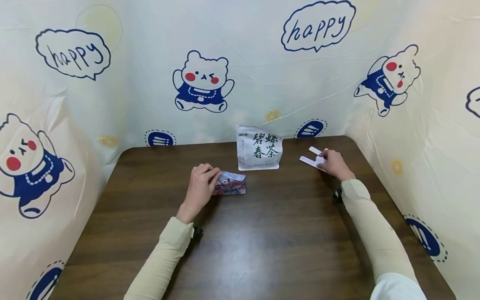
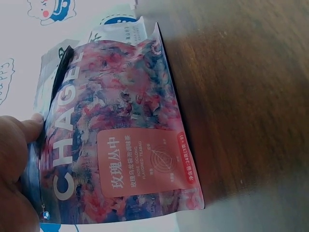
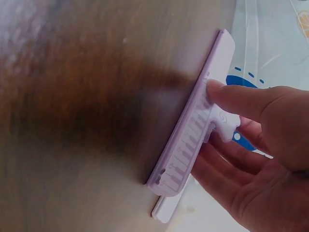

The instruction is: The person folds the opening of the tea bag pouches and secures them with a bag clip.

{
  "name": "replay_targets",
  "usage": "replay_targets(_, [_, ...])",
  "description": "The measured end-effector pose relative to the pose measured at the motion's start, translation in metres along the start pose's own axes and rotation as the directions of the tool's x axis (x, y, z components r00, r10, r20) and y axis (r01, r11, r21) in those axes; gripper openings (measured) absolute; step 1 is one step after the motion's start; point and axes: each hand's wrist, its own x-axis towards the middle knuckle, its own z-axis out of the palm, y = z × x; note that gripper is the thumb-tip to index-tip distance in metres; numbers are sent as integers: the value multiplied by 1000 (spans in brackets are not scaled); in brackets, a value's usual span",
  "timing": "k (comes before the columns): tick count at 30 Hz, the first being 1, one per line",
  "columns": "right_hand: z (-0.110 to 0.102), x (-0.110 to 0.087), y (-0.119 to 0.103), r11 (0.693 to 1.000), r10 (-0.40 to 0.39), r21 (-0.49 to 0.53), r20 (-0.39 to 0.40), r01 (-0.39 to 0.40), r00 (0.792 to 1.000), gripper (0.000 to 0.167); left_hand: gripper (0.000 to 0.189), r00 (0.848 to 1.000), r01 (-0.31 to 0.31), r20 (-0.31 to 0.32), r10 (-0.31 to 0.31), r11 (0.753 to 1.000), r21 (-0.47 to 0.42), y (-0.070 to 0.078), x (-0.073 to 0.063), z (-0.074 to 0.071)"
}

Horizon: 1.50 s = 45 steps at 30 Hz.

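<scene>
My left hand (image 1: 200, 187) pinches the top edge of a colourful CHAGEE tea pouch (image 1: 233, 187) left of the table's middle. In the left wrist view, the thumb (image 2: 32, 127) lies at the pouch's upper edge, and its pink rose oolong label (image 2: 142, 162) faces the camera. Over at the back right, my right hand (image 1: 336, 164) grips a pale lilac bag clip (image 3: 190, 140). The thumb presses on its long printed bar, while the other fingers curl behind its handle (image 3: 224, 126). A second pale bar (image 3: 166, 210) shows partly behind the first.
A white tea bag with green Chinese characters (image 1: 260, 150) stands near the back edge of the brown table (image 1: 262, 233), between my hands. Cartoon-printed cloth (image 1: 255, 83) hangs behind the table and along both sides.
</scene>
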Motion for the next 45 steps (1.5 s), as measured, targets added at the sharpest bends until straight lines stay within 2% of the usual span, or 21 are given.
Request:
replay_targets(5, [0,-4,-2,1000,20,14,13,-20,1000,35,7,1000,17,7,-17,1000,-3,1,-1,-1])
replay_targets(8, [0,-7,-2,999,21,42,38,-23,999,40,7,1000,25,11,-25,1000,-2,0,-3,-1])
replay_targets(12, [-2,-10,-3,999,-31,43,44,29,999,44,9,999,34,25,-34,999,4,-1,-3,-1])
replay_targets(22, [-9,-21,-12,989,-118,94,62,112,991,27,9,999,42,28,-42,999,-5,0,-2,-2])
replay_targets(26, [-12,-25,-21,978,-145,163,70,132,987,26,8,999,45,25,-45,999,-7,-1,-1,-2])
replay_targets(32, [-15,-33,-39,966,-174,207,81,154,981,33,9,998,50,31,-50,999,-10,-1,0,-2])
replay_targets(39, [-8,-41,-64,942,-208,284,78,178,975,34,8,999,48,18,-48,999,-14,-2,-1,-1])
replay_targets(45, [3,-47,-80,918,-281,317,95,238,955,33,9,999,48,22,-48,999,-11,-4,1,1])
